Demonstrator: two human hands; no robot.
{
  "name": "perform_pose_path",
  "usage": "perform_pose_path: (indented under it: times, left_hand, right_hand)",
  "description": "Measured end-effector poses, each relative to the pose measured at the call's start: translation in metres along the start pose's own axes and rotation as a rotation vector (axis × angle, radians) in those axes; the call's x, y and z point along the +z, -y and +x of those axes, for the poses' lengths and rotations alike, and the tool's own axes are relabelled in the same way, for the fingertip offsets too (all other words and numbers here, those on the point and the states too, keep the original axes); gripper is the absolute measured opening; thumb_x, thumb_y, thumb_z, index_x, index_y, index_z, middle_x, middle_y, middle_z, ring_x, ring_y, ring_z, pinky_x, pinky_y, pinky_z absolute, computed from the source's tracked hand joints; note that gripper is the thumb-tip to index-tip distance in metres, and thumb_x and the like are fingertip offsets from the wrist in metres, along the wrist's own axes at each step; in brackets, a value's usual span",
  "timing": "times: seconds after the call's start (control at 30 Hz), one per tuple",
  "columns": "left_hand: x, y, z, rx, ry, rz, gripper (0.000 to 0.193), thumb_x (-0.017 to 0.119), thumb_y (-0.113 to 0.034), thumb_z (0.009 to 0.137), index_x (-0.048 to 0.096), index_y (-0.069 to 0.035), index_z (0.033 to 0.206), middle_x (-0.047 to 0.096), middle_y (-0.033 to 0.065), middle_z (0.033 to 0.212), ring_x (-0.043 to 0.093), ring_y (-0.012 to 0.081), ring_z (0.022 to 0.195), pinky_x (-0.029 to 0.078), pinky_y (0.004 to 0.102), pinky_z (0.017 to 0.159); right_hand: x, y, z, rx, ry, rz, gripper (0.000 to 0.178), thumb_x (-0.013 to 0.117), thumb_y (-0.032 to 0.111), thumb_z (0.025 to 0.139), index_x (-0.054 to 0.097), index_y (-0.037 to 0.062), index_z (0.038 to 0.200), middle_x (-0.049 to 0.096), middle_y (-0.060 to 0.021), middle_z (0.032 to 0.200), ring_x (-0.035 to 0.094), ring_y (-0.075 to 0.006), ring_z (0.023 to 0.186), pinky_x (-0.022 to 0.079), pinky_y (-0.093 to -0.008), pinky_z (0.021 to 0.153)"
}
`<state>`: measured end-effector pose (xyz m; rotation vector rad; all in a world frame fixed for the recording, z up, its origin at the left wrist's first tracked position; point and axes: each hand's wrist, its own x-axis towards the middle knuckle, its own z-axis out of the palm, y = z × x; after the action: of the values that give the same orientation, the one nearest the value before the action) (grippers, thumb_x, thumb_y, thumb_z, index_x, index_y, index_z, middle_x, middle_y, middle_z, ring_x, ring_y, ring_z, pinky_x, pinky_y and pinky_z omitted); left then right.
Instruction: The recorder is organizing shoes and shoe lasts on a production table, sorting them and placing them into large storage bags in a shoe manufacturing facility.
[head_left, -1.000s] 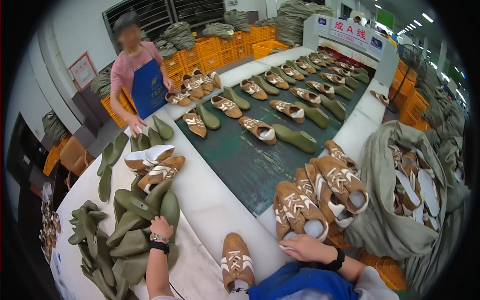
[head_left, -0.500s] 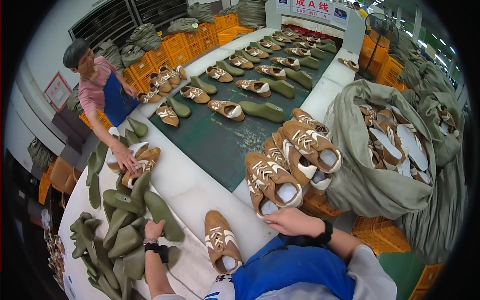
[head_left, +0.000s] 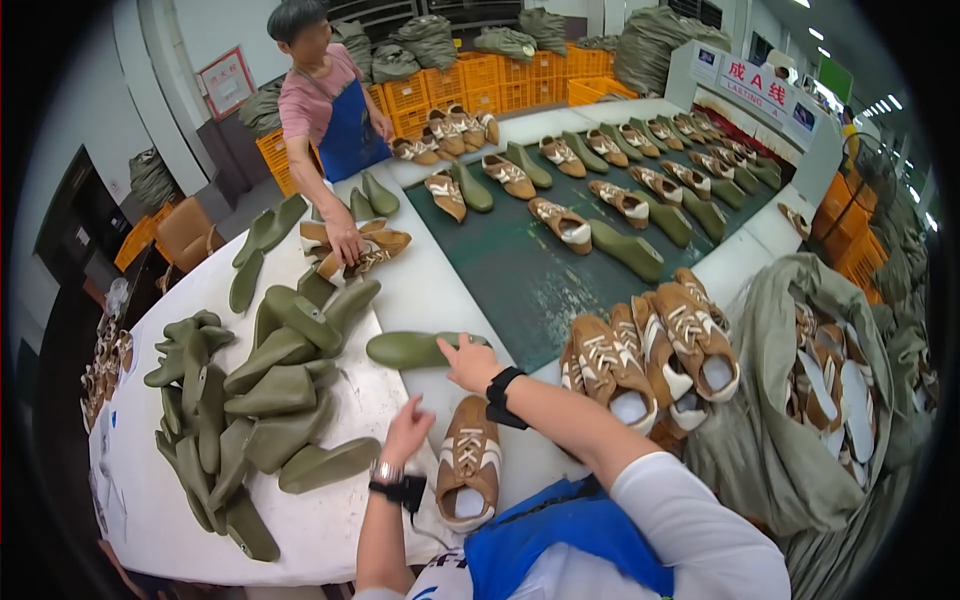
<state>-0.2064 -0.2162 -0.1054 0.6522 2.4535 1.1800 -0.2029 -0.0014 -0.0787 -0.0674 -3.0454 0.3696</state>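
Observation:
A green shoe last (head_left: 405,349) lies crosswise at the edge of the white cloth, with my right hand (head_left: 470,363) closed over its right end. My left hand (head_left: 408,430) hovers empty just left of a brown suede shoe with white stripes (head_left: 468,465), its fingers apart. That single shoe sits on the white tabletop close to my blue apron, toe pointing away from me. Left of my left hand lies a heap of green shoe lasts (head_left: 265,390). Several more brown shoes (head_left: 610,370) stand bunched at the right, beyond my right forearm.
A green conveyor belt (head_left: 480,245) carries rows of shoes and lasts. Across the table, a person in a blue apron (head_left: 350,125) has a hand on brown shoes (head_left: 365,250). At right stands a grey-green sack (head_left: 740,420) of shoes. Orange crates (head_left: 480,85) line the wall.
My right hand has left the bunched shoes and crossed left to the green last. My left hand has come away from the heap toward the single shoe. The view has turned left.

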Motion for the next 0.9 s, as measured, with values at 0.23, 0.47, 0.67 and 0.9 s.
perform_pose_path:
  times: [0.23, 0.47, 0.67, 0.9]
  left_hand:
    - [0.026, -0.02, -0.134, -0.145, 0.187, 0.295, 0.083, 0.071, -0.038, 0.07, 0.031, -0.01, 0.137, 0.059, 0.0245, 0.103, 0.058, 0.0394, 0.094, 0.048, 0.0422, 0.078]
    - [0.066, -0.027, -0.136, -0.283, -0.053, 0.473, 0.065, 0.064, -0.021, 0.073, 0.036, -0.012, 0.131, 0.062, 0.0236, 0.082, 0.059, 0.0423, 0.072, 0.048, 0.0494, 0.064]
    - [0.091, 0.011, -0.142, -0.384, -0.134, 0.063, 0.057, 0.049, -0.005, 0.08, 0.034, -0.012, 0.135, 0.061, 0.0257, 0.078, 0.059, 0.044, 0.071, 0.047, 0.0483, 0.06]
    - [0.088, -0.073, -0.128, -0.359, -0.152, 0.303, 0.05, 0.049, -0.008, 0.083, 0.037, -0.011, 0.132, 0.062, 0.0247, 0.084, 0.059, 0.0448, 0.075, 0.047, 0.0485, 0.062]
  right_hand:
    - [0.012, -0.026, 0.045, -0.108, 0.005, -0.09, 0.029, 0.06, 0.029, 0.081, 0.055, 0.0087, 0.1, 0.059, -0.011, 0.096, 0.06, -0.0273, 0.086, 0.049, -0.0377, 0.065]
    - [-0.022, -0.11, 0.075, -0.071, 0.101, -0.018, 0.036, 0.071, 0.036, 0.071, 0.062, 0.0078, 0.093, 0.067, -0.0104, 0.085, 0.066, -0.0267, 0.082, 0.051, -0.0382, 0.07]
    - [-0.01, -0.263, 0.067, 0.355, 0.239, -0.104, 0.026, 0.049, 0.017, 0.084, 0.068, 0.0133, 0.101, 0.065, -0.0097, 0.104, 0.063, -0.0245, 0.096, 0.052, -0.0384, 0.073]
    - [-0.024, -0.323, 0.047, 0.499, 0.383, 0.004, 0.028, 0.063, 0.02, 0.074, 0.068, 0.0057, 0.098, 0.065, -0.0142, 0.103, 0.062, -0.0269, 0.097, 0.05, -0.0372, 0.082]
